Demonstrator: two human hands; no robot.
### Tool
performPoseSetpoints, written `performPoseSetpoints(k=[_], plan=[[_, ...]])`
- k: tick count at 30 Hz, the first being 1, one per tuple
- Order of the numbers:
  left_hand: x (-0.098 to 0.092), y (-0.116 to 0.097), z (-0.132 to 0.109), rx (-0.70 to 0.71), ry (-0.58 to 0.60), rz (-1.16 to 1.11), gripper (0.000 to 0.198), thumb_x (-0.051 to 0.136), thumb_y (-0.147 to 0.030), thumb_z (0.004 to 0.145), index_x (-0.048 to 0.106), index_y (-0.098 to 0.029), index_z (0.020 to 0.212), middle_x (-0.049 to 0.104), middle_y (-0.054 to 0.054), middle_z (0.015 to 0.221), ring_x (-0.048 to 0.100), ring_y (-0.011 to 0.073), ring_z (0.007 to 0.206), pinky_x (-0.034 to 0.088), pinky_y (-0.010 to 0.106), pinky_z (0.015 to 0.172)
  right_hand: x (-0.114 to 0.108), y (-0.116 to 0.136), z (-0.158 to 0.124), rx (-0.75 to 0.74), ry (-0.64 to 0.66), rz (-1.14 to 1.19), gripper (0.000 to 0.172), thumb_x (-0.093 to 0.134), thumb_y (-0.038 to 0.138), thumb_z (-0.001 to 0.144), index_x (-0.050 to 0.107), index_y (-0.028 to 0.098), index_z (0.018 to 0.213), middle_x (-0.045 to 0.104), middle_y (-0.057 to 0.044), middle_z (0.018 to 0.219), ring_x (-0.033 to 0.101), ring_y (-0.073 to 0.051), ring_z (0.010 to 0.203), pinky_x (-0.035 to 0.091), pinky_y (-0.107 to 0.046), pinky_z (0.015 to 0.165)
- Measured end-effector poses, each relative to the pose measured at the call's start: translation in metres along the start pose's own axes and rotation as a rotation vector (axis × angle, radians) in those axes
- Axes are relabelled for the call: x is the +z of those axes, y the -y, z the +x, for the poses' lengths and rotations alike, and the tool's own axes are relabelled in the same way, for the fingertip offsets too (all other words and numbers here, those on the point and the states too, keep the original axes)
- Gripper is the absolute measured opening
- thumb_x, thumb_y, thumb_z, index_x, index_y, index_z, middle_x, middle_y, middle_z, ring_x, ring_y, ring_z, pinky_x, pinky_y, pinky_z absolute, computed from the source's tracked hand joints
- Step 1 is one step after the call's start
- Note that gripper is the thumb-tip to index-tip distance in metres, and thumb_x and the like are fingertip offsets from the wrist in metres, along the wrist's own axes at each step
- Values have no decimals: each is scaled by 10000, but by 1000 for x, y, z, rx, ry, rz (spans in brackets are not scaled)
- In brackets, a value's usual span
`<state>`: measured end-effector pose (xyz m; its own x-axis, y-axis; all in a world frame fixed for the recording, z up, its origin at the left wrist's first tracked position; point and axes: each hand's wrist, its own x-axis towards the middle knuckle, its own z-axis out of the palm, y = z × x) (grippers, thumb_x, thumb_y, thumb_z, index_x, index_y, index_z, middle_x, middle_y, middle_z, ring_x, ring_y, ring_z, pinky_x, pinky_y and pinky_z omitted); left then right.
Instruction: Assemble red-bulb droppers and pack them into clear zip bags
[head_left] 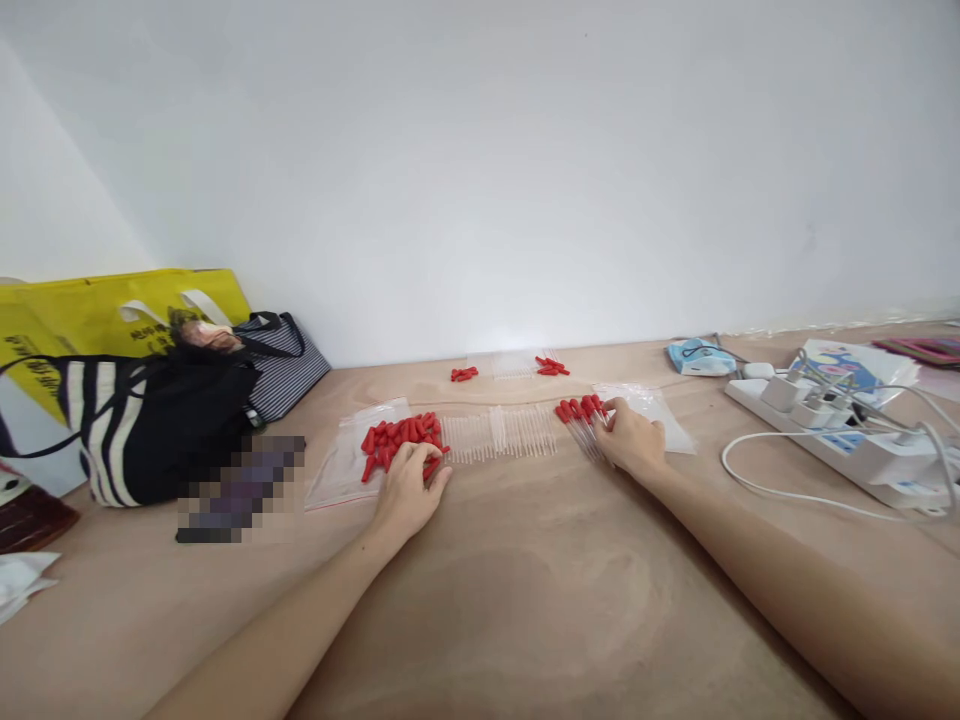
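My left hand rests at the near edge of a pile of red rubber bulbs, its fingers apart and touching some of them. The pile lies on a clear plastic bag. To the right, my right hand has its fingers closed at the rightmost of several droppers, glass tubes with red bulbs on their ends, laid side by side. The fingers partly hide that dropper. Between my hands lies a row of bare clear tubes. Another clear bag lies behind my right hand.
Farther back are more clear tubes and small groups of red bulbs. A white power strip with cables and a blue mask are on the right. Black and yellow bags stand left, near a pixelated object.
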<state>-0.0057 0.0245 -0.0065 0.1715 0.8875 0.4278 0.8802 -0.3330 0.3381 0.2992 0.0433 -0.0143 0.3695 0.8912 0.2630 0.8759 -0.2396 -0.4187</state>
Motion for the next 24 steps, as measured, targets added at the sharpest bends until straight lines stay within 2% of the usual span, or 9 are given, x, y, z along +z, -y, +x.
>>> performPoseSetpoints(k=[4,7,9,13,15,17,20,24], plan=[[3,2,2,-15,-20,-28,77,531,-177,740,500,-177,811,498,21,832,550,172,751,450,297,678,1,1,-2,-44,-4,-40,265,405,272,745,504,188,976,637,-55,833,559,-217,816,257,-346,732],[3,5,3,-5,-37,-41,70,530,-151,741,499,-172,800,500,20,827,556,167,745,456,297,687,-1,9,-3,-160,-17,-46,240,402,281,753,531,203,939,627,-47,890,547,-203,831,250,-329,720],[1,4,2,25,-55,-36,65,523,-141,749,505,-166,806,504,27,833,556,172,756,458,303,696,-1,20,-4,-230,23,-67,218,402,276,755,565,207,882,630,-43,858,542,-198,825,247,-322,713],[0,-6,-3,212,-96,-59,138,471,-177,809,518,-163,937,511,55,921,550,177,814,455,314,736,4,45,-2,-221,143,-158,245,386,272,768,607,185,708,631,-67,776,539,-211,820,243,-341,734],[2,-12,-5,355,-68,-98,187,433,-183,834,519,-168,999,505,68,972,542,175,860,453,305,760,7,55,2,-175,192,-193,252,398,286,765,612,171,697,629,-80,772,542,-218,825,243,-355,759],[5,-17,-7,440,-16,-133,196,409,-173,842,542,-168,986,505,78,992,534,178,892,451,304,772,9,61,6,-137,225,-213,253,435,331,745,618,157,743,629,-95,789,546,-233,838,244,-372,777],[8,-21,-7,412,59,-170,175,413,-172,838,581,-168,888,527,73,956,536,181,875,450,319,766,11,66,11,-119,237,-229,296,485,399,708,623,146,778,631,-116,808,550,-266,860,252,-404,783],[4,-23,-5,333,115,-211,136,442,-167,817,578,-173,827,549,48,886,539,169,830,446,312,750,15,68,12,-136,218,-209,248,474,337,719,634,149,739,641,-133,792,579,-262,793,295,-403,741]])
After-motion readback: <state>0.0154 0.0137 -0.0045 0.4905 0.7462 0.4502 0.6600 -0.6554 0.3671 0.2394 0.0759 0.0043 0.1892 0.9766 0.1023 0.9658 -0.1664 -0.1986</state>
